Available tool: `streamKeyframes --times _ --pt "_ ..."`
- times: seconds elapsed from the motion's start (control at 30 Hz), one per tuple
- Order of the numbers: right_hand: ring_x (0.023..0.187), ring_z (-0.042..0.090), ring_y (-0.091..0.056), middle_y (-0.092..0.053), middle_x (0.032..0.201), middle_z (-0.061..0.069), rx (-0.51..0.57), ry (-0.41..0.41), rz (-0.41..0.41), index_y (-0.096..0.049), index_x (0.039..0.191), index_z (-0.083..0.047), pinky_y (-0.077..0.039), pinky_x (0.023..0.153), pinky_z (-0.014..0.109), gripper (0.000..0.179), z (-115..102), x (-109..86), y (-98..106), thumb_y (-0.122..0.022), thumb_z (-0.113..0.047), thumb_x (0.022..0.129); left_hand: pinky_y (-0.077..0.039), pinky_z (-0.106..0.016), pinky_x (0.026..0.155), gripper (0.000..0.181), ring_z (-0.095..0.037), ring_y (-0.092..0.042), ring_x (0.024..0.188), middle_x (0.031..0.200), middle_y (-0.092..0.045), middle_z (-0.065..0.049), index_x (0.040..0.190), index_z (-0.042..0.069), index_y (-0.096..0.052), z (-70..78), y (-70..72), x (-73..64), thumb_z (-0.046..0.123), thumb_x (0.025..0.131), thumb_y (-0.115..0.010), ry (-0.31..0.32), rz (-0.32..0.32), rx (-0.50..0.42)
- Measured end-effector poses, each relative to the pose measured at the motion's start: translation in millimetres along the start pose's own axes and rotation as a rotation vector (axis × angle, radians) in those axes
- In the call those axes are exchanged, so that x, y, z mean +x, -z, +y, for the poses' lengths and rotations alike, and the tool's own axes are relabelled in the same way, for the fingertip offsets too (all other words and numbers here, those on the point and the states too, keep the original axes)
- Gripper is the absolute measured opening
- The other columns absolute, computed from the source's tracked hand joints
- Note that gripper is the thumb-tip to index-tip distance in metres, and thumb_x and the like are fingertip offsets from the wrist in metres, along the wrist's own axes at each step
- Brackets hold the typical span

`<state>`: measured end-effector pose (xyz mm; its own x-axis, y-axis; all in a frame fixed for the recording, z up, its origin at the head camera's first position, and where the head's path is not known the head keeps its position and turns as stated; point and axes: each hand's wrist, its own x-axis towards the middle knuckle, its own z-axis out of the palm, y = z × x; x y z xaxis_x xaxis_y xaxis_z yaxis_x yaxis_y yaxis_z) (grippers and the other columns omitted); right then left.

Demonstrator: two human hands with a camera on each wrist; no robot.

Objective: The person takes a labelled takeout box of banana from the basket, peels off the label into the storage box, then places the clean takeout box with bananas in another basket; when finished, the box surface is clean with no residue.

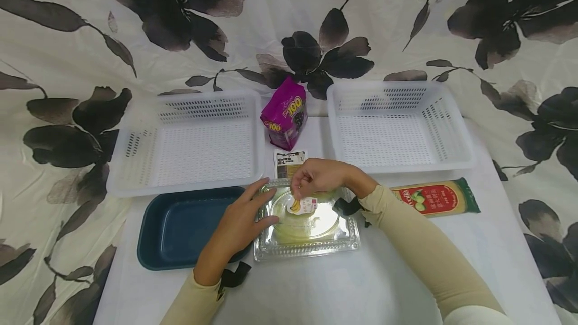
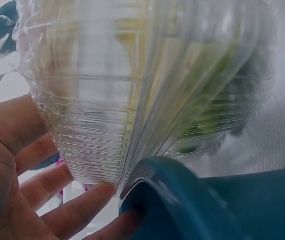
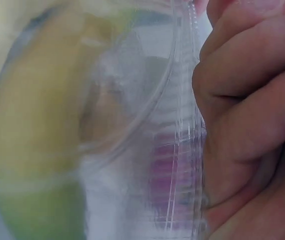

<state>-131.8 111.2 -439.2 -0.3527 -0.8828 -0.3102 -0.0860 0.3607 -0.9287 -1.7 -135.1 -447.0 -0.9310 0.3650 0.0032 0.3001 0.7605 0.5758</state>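
A clear plastic clamshell box (image 1: 307,251) lies on the white table, with yellow and green contents showing through its walls. On its lid is a small white label (image 1: 308,205) with a banana picture. My right hand (image 1: 321,177) pinches the label's far left edge, fingers curled low over the lid. With fingers spread, my left hand (image 1: 239,222) rests along the box's left side. In the left wrist view its fingertips touch the ribbed wall near the rim of the dark blue tub (image 2: 182,195). The right wrist view shows a yellow-green, banana-like shape (image 3: 37,130) through the plastic.
Two white slotted baskets (image 1: 113,179) (image 1: 465,162) stand at the back. Between them is a purple packet (image 1: 285,117), with a printed card (image 1: 285,158) in front. A red and green packet (image 1: 440,198) lies at right, partly behind the right sleeve.
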Motion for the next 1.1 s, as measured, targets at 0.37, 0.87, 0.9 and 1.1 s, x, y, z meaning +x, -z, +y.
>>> streamKeyframes --times 0.37,0.87,0.9,1.1 --pt "0.069 0.01 -0.055 -0.066 0.083 -0.004 -0.06 0.053 -0.018 -0.073 0.093 -0.01 -0.05 0.064 0.025 0.006 -5.3 0.1 2.3 -0.071 -0.015 0.095 -0.053 -0.056 0.102 0.067 -0.036 -0.057 0.135 0.161 -0.042 -0.01 0.145 0.011 -0.059 -0.2 0.0 -0.2 0.033 0.086 -0.083 -0.001 -0.005 -0.009" --pt "0.068 0.011 -0.054 -0.059 0.071 -0.003 -0.034 0.139 -0.023 -0.063 0.1 -0.005 -0.051 0.069 0.027 0.008 -24.1 -0.7 -2.9 -0.066 -0.012 0.098 -0.047 -0.057 0.11 0.067 -0.038 -0.044 0.146 0.161 -0.041 -0.015 0.143 0.009 -0.059 -1.4 -0.7 1.7 0.032 0.085 -0.084 -0.056 -0.005 -0.021" --pt "0.071 0.012 -0.057 -0.062 0.074 -0.003 -0.052 0.145 -0.014 -0.063 0.1 -0.005 -0.052 0.072 0.028 0.009 -26.3 0.6 -3.6 -0.068 -0.012 0.097 -0.046 -0.057 0.11 0.067 -0.038 -0.043 0.146 0.161 -0.04 -0.015 0.143 0.009 -0.059 -0.8 -1.0 2.2 0.032 0.085 -0.084 -0.055 -0.009 -0.022" --pt "0.079 0.013 -0.064 -0.069 0.084 0.002 -0.085 0.14 0.004 -0.065 0.107 -0.007 -0.057 0.081 0.03 0.016 -38.7 8.0 -7.1 -0.073 -0.007 0.093 -0.046 -0.057 0.111 0.063 -0.037 -0.045 0.144 0.159 -0.043 -0.016 0.139 0.008 -0.063 0.8 -2.4 3.2 0.028 0.084 -0.086 -0.077 0.018 -0.045"
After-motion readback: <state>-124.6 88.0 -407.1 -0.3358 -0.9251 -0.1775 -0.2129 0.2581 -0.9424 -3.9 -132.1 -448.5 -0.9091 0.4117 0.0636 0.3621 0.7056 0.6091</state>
